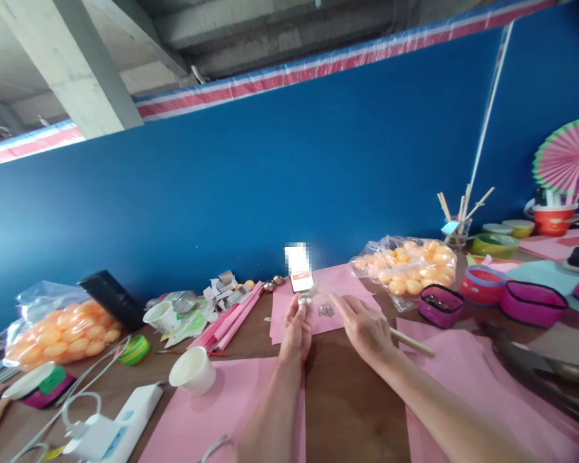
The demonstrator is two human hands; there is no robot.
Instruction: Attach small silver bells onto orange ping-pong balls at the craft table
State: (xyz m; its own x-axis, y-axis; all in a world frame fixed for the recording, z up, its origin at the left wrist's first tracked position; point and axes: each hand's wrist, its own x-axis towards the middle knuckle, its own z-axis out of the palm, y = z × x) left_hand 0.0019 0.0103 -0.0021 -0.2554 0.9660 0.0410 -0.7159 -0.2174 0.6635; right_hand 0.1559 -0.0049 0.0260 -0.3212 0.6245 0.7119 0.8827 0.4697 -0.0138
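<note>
My left hand (296, 331) is closed around a small shiny silver ball (305, 299), holding it up over the pink paper (282, 308). Close by on the right, my right hand (367, 328) grips a thin tool with a pale wooden handle (417, 344); the handle sticks out behind the hand, and the working end is too blurred to make out. Between the hands, a small pile of shiny metal bits (325, 310) lies on the paper. Just behind stands a phone (302, 281) with a lit screen.
Bags of orange balls stand at left (72, 331) and right (400, 263). A white paper cup (193, 372), a power strip (130, 421) and rolled pink paper strips (231, 318) are on the left. Purple fabric containers (533, 303) and a dark curved tool (535, 363) lie right. A blue wall (294, 167) rises behind.
</note>
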